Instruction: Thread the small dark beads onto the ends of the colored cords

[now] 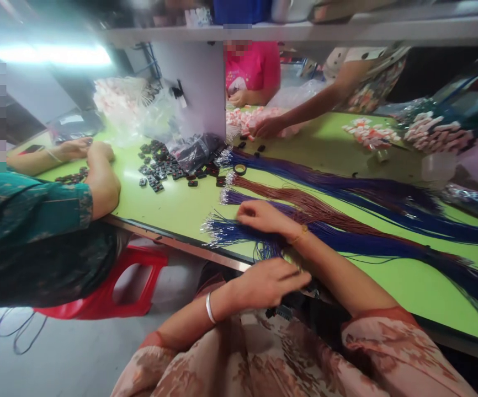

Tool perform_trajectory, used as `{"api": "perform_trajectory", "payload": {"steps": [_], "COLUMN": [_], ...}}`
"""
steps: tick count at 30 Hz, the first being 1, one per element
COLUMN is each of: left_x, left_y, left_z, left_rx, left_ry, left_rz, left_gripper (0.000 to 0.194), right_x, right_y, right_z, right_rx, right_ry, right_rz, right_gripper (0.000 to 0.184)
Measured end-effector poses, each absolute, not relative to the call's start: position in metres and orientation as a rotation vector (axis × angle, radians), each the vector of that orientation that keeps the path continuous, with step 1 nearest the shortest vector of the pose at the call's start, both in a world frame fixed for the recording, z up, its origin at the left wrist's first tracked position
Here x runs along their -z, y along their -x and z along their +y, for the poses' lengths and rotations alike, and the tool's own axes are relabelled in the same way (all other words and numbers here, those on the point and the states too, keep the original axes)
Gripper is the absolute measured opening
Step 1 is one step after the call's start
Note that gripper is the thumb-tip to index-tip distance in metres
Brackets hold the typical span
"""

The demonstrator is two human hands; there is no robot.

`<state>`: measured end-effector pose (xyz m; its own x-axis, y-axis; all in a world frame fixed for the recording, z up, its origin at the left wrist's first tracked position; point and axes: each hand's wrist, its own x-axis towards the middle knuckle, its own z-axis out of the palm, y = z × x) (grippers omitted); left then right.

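Note:
My right hand (261,215) is over a bundle of blue wires (322,234) on the green table. Its fingers are curled closed and the palm side is hidden, so I cannot make out what they hold. Silver terminals (212,229) tip the near ends of the blue wires. My left hand (272,281) is lower, in front of the table edge, with fingers stretched toward the right and apart from the wires. Below it, small black connectors (280,313) show at my lap, partly hidden by the hand.
Brown wires (297,196) and more dark blue wires (325,182) lie behind. Black connectors (154,165), a tape roll (239,169) and a bag (197,151) are on the table (139,207). Co-workers sit left and opposite. A red stool (156,264) is at left; a shelf (346,34) hangs above.

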<state>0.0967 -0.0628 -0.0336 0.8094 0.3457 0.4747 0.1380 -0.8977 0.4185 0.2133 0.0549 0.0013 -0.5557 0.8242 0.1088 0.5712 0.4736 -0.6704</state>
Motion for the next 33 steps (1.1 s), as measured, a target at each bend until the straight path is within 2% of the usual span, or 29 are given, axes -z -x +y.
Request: {"api": "perform_trajectory", "payload": {"steps": [2, 3, 6, 9, 11, 13, 15, 18, 23, 27, 30, 33], "left_x": [0.034, 0.035, 0.037, 0.035, 0.033, 0.033, 0.037, 0.043, 0.038, 0.028, 0.025, 0.022], "left_y": [-0.105, -0.107, -0.097, -0.061, -0.025, 0.010, 0.038, 0.057, 0.055, 0.055, 0.053, 0.041], "left_z": [-0.072, -0.073, -0.051, 0.007, 0.056, 0.100, 0.129, 0.141, 0.117, 0.098, 0.084, 0.067], "left_rx": [-0.566, -0.573, -0.881, -1.235, -1.261, -1.073, -0.760, -0.536, -0.506, -0.801, -1.125, -1.246], "left_ry": [-2.728, -2.736, -2.671, -2.485, -2.331, -2.284, -2.344, -2.383, -2.305, -2.107, -1.753, -1.440], "left_rz": [0.167, 0.140, 0.286, 0.907, 1.448, 1.826, 1.937, 1.985, 2.118, 2.028, 1.735, 1.386], "left_gripper": [0.040, 0.039, 0.033, 0.030, 0.034, 0.039, 0.046, 0.041, 0.020, 0.018, 0.021, 0.020], "right_x": [0.008, 0.014, 0.026, 0.028, 0.026, 0.024, 0.023, 0.024, 0.022, 0.018, 0.017, 0.019], "right_y": [-0.204, -0.200, -0.194, -0.192, -0.190, -0.187, -0.185, -0.186, -0.194, -0.199, -0.204, -0.211], "right_z": [0.047, 0.044, 0.039, 0.038, 0.036, 0.035, 0.034, 0.035, 0.038, 0.042, 0.047, 0.053], "right_rx": [-0.661, -0.595, -0.508, -0.422, -0.321, -0.228, -0.175, -0.203, -0.489, -0.696, -0.747, -0.870], "right_ry": [1.222, 1.255, 1.297, 1.336, 1.385, 1.432, 1.461, 1.431, 1.316, 1.222, 1.226, 1.223], "right_rz": [-2.433, -2.463, -2.512, -2.573, -2.625, -2.687, -2.744, -2.718, -2.328, -2.152, -2.122, -2.089], "right_gripper": [0.012, 0.012, 0.013, 0.016, 0.019, 0.019, 0.018, 0.018, 0.012, 0.007, 0.007, 0.008]}}
